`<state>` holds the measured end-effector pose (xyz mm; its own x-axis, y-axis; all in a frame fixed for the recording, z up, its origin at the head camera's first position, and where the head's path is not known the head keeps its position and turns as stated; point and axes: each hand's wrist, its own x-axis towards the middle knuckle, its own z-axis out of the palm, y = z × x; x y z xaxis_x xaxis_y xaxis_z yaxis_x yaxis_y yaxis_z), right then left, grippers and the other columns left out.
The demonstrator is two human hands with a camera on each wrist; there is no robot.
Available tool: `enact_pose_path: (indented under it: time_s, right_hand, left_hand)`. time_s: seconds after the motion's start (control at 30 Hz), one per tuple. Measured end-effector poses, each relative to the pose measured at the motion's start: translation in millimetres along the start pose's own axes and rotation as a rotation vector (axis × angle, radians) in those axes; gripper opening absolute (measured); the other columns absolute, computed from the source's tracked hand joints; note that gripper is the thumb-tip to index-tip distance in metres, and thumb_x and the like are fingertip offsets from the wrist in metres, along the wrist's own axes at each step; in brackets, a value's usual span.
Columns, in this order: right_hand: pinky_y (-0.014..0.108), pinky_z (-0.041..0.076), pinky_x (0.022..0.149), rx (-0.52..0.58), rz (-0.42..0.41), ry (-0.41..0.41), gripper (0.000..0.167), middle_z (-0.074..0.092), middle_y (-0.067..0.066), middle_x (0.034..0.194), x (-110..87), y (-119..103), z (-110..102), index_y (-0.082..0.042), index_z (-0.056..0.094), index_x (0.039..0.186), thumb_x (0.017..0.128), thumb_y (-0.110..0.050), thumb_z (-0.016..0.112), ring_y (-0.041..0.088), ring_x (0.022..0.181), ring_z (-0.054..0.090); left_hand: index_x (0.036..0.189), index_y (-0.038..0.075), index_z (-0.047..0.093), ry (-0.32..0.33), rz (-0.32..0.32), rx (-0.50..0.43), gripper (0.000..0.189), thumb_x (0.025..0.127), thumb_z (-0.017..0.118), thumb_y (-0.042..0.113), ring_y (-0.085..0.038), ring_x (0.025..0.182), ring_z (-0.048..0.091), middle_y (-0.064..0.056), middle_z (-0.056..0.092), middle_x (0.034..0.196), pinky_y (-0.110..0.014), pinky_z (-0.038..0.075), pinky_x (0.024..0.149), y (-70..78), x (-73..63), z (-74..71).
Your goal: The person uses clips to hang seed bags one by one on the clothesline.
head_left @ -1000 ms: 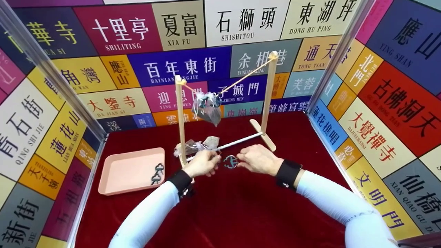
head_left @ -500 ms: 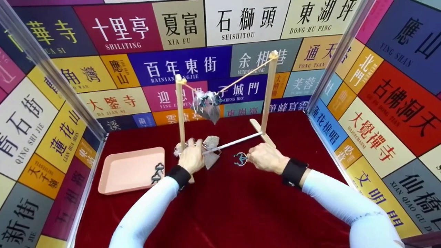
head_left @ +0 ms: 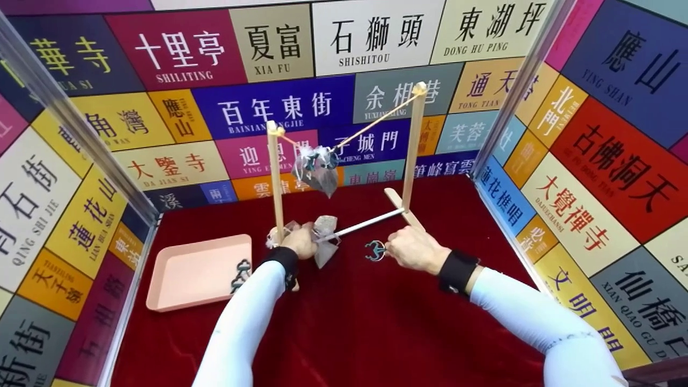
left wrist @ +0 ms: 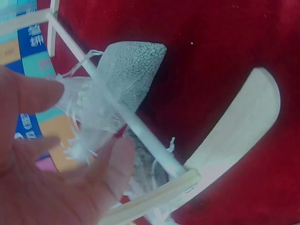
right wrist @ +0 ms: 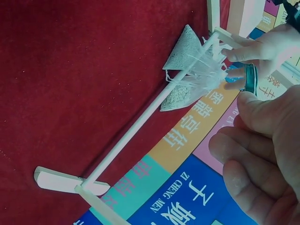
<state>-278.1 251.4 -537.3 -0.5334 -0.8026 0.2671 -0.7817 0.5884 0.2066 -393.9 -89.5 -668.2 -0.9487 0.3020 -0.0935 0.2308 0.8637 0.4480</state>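
Seen from the head, the left hand [head_left: 302,243] covers part of the pouches [head_left: 325,255] beside it; its own wrist view cuts it off at left and bottom. The right hand [head_left: 411,248] hides the gripped edge of its ring [head_left: 376,250]. Beyond both, hanging bags [head_left: 321,177] overlap too much to count.

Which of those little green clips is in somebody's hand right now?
The clip pinched by the right hand; the other clips lie in the pink tray or hang from the cord.

The left hand [head_left: 302,242] reaches forward, loosely spread, while the right hand [head_left: 413,248] pinches, curled.
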Motion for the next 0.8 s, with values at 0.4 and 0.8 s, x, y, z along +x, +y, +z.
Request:
enact_pose_path:
  time_s: [0.4, 0.8]
  right_hand:
    - [0.040, 0.060, 0.055, 0.011, 0.061, -0.029, 0.034, 0.066, 0.000, 0.064, -12.6, 4, -4, -0.014, 0.066, 0.068, 0.094, -0.020, 0.086, 0.018, 0.060, 0.070]
    - [0.047, 0.059, 0.052, 0.017, 0.159, -0.015, 0.026, 0.069, 0.004, 0.071, -14.0, 11, -12, -0.012, 0.072, 0.075, 0.096, -0.020, 0.086, 0.028, 0.059, 0.070]
  left_hand:
    - [0.139, 0.004, 0.075, 0.053, 0.080, -0.192, 0.050, 0.092, 0.077, 0.021, -0.035, 0.114, 0.072, -0.017, 0.078, 0.120, -0.048, 0.062, 0.102, -14.5, 12.8, 12.0]
    - [0.115, 0.004, 0.083, 0.343, 0.487, 0.071, 0.024, 0.091, 0.080, -0.001, -0.040, 0.097, 0.081, -0.017, 0.081, 0.106, -0.054, 0.068, 0.085, 71.0, -45.0, -48.4]
